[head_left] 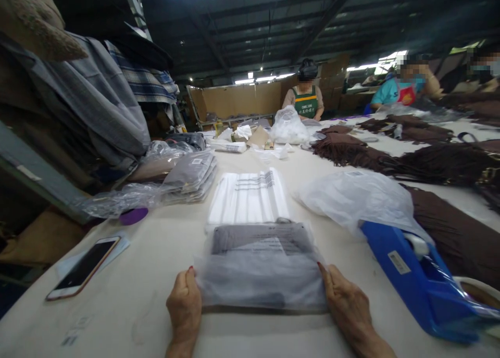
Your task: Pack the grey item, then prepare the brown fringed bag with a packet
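Between my hands is a frosted plastic bag [258, 280] with a dark, flat, folded item showing through it. My left hand [184, 303] pinches the bag's left edge. At the opposite edge my right hand [347, 303] grips it between thumb and fingers. The bag lies flat or just above the table; I cannot tell which. Directly behind it is a stack of white plastic bags [250, 196] with printed lines, partly covered by the held bag's far edge.
A blue tape dispenser [414, 280] stands at right, beside a crumpled plastic bag [359, 196] and brown fringed textiles [449, 228]. At left lie a phone [84, 269], a purple disc [133, 216] and stacked grey packages [191, 173]. Co-workers [307, 100] are across the table.
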`<state>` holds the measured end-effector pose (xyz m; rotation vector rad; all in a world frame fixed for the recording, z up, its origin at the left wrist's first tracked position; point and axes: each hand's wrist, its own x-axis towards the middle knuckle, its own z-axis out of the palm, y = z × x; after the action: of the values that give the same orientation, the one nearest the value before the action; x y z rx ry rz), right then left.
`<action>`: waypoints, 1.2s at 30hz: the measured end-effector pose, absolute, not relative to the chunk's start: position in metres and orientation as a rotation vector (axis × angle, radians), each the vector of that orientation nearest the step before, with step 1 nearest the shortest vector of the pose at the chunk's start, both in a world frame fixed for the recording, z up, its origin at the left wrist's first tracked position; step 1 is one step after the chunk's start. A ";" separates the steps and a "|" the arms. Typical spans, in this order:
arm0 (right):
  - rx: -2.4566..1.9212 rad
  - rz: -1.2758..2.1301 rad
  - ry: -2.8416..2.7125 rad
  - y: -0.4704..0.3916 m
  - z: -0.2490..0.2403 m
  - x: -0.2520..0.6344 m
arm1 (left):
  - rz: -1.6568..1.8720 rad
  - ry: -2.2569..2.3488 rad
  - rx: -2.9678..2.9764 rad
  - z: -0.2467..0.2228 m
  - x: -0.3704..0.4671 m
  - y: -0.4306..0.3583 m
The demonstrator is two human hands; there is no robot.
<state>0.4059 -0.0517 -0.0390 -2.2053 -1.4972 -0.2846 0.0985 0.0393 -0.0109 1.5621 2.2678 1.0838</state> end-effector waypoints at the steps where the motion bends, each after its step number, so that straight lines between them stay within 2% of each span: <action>1: -2.213 -0.289 -1.500 -0.051 -0.038 0.405 | 1.052 2.277 1.592 -0.013 0.099 0.040; 8: -2.235 -0.313 -1.492 -0.050 -0.039 0.406 | 0.762 2.341 1.800 -0.017 0.097 0.045; 11: -2.216 -0.327 -1.503 -0.049 -0.041 0.407 | 0.988 2.299 2.177 -0.003 0.105 0.038; 13: -2.208 -0.332 -1.507 -0.049 -0.042 0.407 | 1.191 1.907 2.685 0.008 0.121 0.032; 16: -2.190 -0.382 -1.508 -0.051 -0.043 0.407 | 1.072 1.114 3.069 0.020 0.159 0.031; 18: -2.167 -0.440 -1.520 -0.052 -0.044 0.407 | 0.946 0.957 3.007 0.022 0.182 0.037; 25: -2.126 -0.456 -1.502 -0.054 -0.050 0.406 | 0.601 0.824 2.849 0.014 0.207 0.066; 36: -2.073 -0.533 -1.417 -0.051 -0.034 0.406 | 0.412 1.071 2.454 0.013 0.214 0.079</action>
<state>0.4057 -0.0513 -0.0344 -2.0734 -1.4174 -0.5326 0.2140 0.0785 0.0134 2.4539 1.0714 0.4116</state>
